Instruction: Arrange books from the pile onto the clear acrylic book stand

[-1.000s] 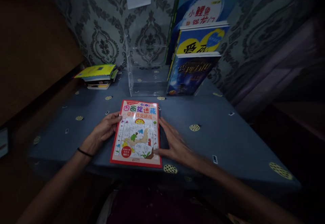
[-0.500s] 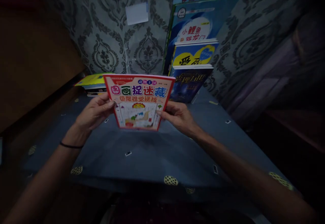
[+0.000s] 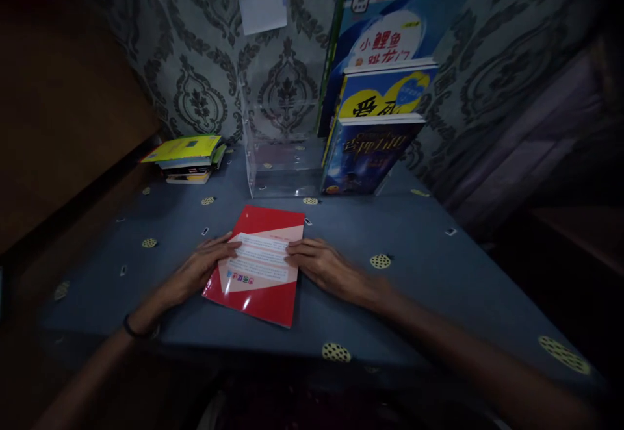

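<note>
A red book (image 3: 260, 221) with a pale panel and an upside-down text block lies nearly flat low over the table, its back cover facing up. My left hand (image 3: 197, 271), with a dark band at the wrist, holds the book's left edge. Its fingers reach over the cover. Across from it, my right hand (image 3: 326, 267) holds the right edge, fingertips on the text block and thumb hidden. Whether the book's underside fully touches the table I cannot tell.
Behind the book stands a clear acrylic rack (image 3: 285, 183). To its right, several upright books, among them a dark blue book (image 3: 370, 157), stand in tiers. A book pile (image 3: 188, 160) with a yellow top lies at the back left. The table (image 3: 195, 316) has a blue-grey patterned cover.
The red book has gone from upright, front cover showing, to nearly flat with its back cover up. Both hands have come down and nearer with it, uncovering the clear rack.
</note>
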### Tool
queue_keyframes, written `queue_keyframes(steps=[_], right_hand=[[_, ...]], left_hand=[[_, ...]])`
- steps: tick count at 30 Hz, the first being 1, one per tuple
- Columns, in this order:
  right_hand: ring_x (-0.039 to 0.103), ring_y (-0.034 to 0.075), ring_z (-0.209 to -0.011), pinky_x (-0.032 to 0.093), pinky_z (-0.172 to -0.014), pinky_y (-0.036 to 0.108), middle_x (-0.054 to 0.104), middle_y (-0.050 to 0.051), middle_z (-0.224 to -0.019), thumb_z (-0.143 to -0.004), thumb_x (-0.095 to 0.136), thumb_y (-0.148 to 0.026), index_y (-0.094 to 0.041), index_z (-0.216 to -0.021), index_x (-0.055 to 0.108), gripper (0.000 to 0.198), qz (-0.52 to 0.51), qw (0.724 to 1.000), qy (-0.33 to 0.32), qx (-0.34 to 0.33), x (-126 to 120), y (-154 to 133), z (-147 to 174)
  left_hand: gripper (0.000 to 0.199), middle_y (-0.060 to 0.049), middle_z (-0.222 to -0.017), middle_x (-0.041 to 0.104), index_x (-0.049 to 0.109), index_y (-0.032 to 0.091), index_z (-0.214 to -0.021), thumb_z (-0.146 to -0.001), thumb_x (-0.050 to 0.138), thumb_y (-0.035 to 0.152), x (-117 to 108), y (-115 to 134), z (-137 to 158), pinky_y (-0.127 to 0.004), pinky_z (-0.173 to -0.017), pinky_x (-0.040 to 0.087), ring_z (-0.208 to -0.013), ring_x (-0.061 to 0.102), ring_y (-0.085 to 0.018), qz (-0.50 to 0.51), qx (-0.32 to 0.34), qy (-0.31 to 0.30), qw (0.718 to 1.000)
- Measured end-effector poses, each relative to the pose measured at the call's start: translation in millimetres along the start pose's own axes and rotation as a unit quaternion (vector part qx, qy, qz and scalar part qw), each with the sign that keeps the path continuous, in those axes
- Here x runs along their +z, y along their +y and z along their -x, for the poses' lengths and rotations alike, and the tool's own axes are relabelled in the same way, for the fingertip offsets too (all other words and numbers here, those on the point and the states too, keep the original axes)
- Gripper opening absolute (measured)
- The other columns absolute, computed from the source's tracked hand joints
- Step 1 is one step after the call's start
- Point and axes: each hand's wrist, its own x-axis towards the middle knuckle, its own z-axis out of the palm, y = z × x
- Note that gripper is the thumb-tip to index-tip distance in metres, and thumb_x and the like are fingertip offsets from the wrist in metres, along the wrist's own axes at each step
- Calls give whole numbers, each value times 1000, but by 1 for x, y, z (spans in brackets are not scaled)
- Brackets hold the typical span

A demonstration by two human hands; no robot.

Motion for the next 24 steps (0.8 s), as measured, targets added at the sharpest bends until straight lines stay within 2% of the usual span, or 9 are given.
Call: queue_keyframes(steps=[5,10,13,15,19,21,24], right_hand=[[65,25,-119,42,-110,51,73,8,-120,-93,57,-16,-24,-111,73,25,-58,997,-54,18,-14,-6,-9],[62,28,-123,33,-113,58,72,10,-124,-96,59,-23,-24,-117,71,25,-48,995,-22,88,-8,18,-18],[63,28,-120,40,-108,57,73,9,-124,-96,56,-20,-25,-117,73,27,-35,989,21,139,-8,45,-21],[64,27,-117,44,-104,54,73,8,-123,-95,57,-18,-27,-116,74,28,-49,987,45,149,-9,59,-21],[64,26,-116,50,-99,47,75,9,-117,-93,58,-19,-24,-112,76,27,-109,977,73,165,-8,70,-19],[65,25,-113,52,-94,42,74,10,-116,-93,57,-20,-22,-111,77,27,-139,971,79,180,-10,70,-18],[68,23,-104,53,-91,39,75,9,-110,-92,55,-19,-21,-109,77,28,-161,966,87,183,-14,68,-15]], left_hand=[[51,-10,-158,41,43,27,-147,-97,44,18,-18,23,-5,-58,-121,24,-148,35,-28,-105,-13,-103,989],[48,-15,-145,57,52,18,-135,-90,41,6,-10,42,-19,-52,-117,35,-133,55,-26,-190,-29,-119,974],[43,-16,-137,62,54,17,-128,-88,44,5,-9,51,-27,-53,-113,39,-124,61,-28,-228,-36,-127,965],[38,-16,-130,65,57,18,-121,-88,45,5,-11,59,-34,-52,-108,43,-115,65,-28,-246,-49,-128,959],[20,-11,-99,71,61,19,-96,-93,43,11,-12,82,-63,-42,-86,53,-90,68,-26,-257,-121,-133,949],[22,-10,-96,69,61,19,-97,-100,39,20,-6,94,-87,-38,-77,52,-85,67,-25,-231,-146,-124,954],[24,-12,-103,67,59,16,-107,-103,42,33,12,107,-124,-36,-77,51,-94,66,-27,-199,-125,-85,968]])
